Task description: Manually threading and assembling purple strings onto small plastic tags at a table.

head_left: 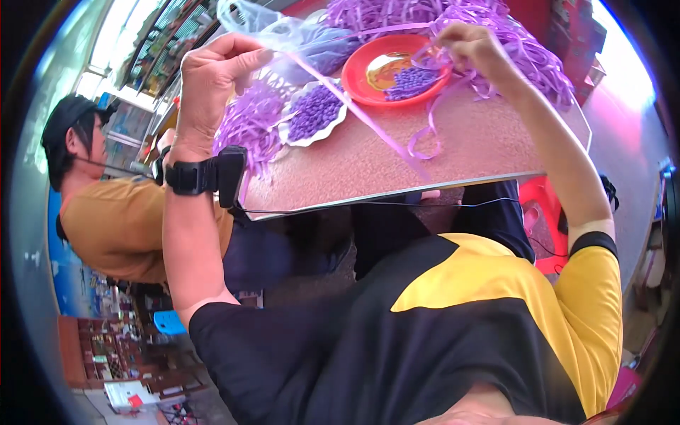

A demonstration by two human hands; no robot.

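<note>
Raised over the left side of the table, my left hand (216,76) pinches a narrow purple ribbon (340,99) between thumb and fingers. The ribbon slants down across the tabletop, its lower part hanging near the front edge. My right hand (478,51) is closed above the right rim of a red plate (352,88), with purple ribbon at its fingertips. Small purple beads (409,83) lie in that plate. Beside it stands a white scalloped dish (312,140) filled with more purple beads (315,113). A loose ribbon curl (426,145) hangs below the red plate.
Heaps of purple ribbon (531,64) cover the far right of the table (340,177), with another bundle (248,127) at left. A clear plastic bag (312,42) lies behind the dishes. A person in a brown shirt (127,219) sits at left. A black cable (397,205) runs along the front edge.
</note>
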